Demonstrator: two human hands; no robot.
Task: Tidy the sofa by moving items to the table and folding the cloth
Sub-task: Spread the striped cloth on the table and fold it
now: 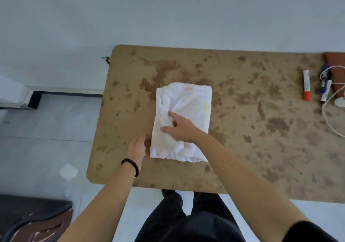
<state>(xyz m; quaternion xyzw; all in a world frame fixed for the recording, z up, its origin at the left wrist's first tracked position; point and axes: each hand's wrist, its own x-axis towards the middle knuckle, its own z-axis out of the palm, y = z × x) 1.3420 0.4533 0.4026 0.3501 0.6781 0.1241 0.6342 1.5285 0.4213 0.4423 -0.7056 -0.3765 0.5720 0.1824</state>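
Note:
A white cloth (pixel 188 101) lies folded into a thick rectangle on the brown, stained table (pixel 252 139). My right hand (pixel 181 128) rests flat on top of the cloth, its fingers spread and pointing left, pressing the fabric down. My left hand (pixel 137 147), with a dark bead bracelet on the wrist, sits on the table against the cloth's near left edge; its fingertips touch the edge, and nothing is held in it. The worn dark sofa (pixel 31 221) shows at the bottom left corner.
At the table's far right lie a white and orange tube (pixel 306 85), two markers (pixel 325 83), a white cable (pixel 330 115) and a reddish-brown flat item (pixel 336 64). Pale floor tiles lie to the left, with a white scrap (pixel 68 171) on them. My dark trousers are below the table's near edge.

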